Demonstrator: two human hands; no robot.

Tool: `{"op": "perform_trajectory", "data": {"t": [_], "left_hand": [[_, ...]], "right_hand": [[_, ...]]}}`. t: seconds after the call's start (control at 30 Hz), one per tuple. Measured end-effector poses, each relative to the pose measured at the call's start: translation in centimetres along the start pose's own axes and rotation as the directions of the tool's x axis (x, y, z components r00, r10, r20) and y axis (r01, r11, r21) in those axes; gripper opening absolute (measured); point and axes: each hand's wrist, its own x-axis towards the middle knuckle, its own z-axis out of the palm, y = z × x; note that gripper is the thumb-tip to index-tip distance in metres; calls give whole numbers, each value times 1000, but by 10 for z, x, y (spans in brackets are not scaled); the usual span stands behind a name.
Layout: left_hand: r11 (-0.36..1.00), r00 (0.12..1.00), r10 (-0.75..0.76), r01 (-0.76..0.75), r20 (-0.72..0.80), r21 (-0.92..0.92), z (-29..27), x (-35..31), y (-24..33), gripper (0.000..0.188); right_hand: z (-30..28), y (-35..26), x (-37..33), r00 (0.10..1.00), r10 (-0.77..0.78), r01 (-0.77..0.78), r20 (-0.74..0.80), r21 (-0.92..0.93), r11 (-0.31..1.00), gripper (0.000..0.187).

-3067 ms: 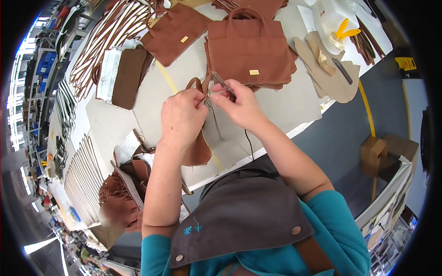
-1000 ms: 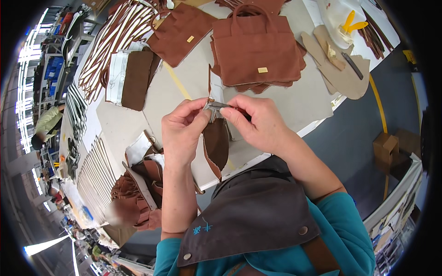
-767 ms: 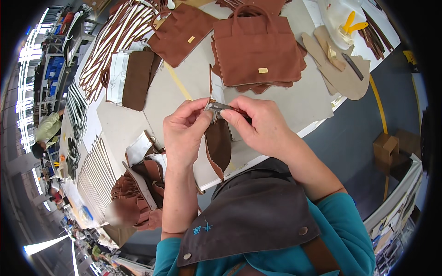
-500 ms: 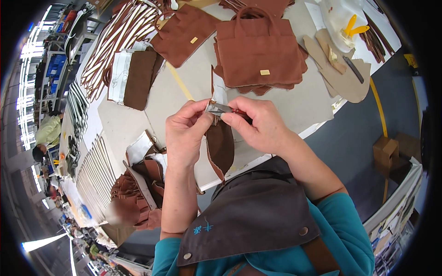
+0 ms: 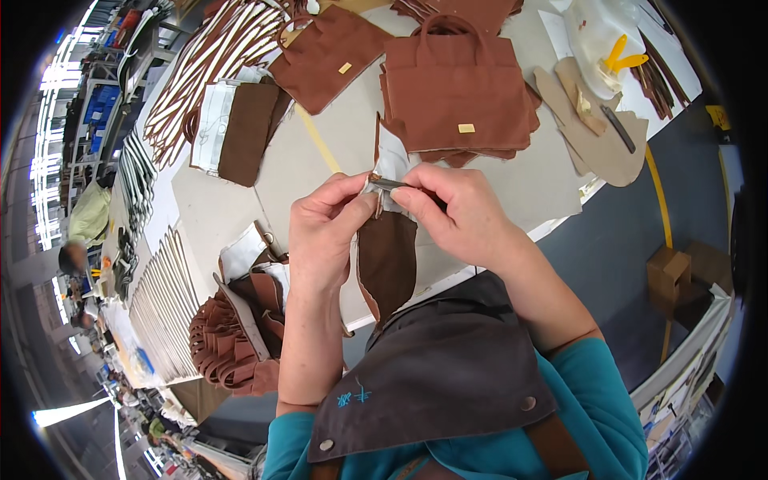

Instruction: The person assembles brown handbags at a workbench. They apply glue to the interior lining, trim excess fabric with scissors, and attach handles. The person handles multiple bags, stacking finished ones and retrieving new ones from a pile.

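Observation:
My left hand point(image 5: 330, 220) pinches a long brown bag piece point(image 5: 388, 260) at its middle, between thumb and bent fingers. White lining point(image 5: 392, 156) shows on the piece's upper part, and its dark brown lower part hangs toward my apron. In my right hand point(image 5: 460, 210) is a pair of small scissors point(image 5: 387, 183), with the metal blades together. Their tip meets the piece right by my left fingertips. My right palm and fingers hide most of the handles.
Stacked brown bag panels with handles point(image 5: 460, 88) lie beyond my hands on the table point(image 5: 304, 188). Strips point(image 5: 192, 96) and a folded brown-and-white piece point(image 5: 240, 132) are at far left. Nearer left sits a pile of brown parts point(image 5: 232, 340). A knife point(image 5: 618, 130) rests on tan pieces at right.
The scissor blades, spread apart before, are now together at the piece. The piece's hanging lower part has turned to face up more broadly. Both hands have barely moved.

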Motion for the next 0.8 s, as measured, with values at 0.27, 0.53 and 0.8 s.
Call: {"op": "perform_trajectory", "data": {"t": [0.27, 0.53, 0.8], "left_hand": [[998, 999, 34, -34, 3, 45, 5, -3, -1, 21], [998, 998, 45, -46, 34, 35, 5, -5, -4, 20], [996, 1000, 27, -26, -8, 81, 10, -5, -1, 22]], "right_hand": [[1, -1, -2, 1000, -17, 18, -24, 19, 1000, 20], [0, 1, -5, 1000, -15, 16, -17, 67, 998, 19], [0, 11, -2, 993, 98, -115, 72, 300, 947, 20]]}}
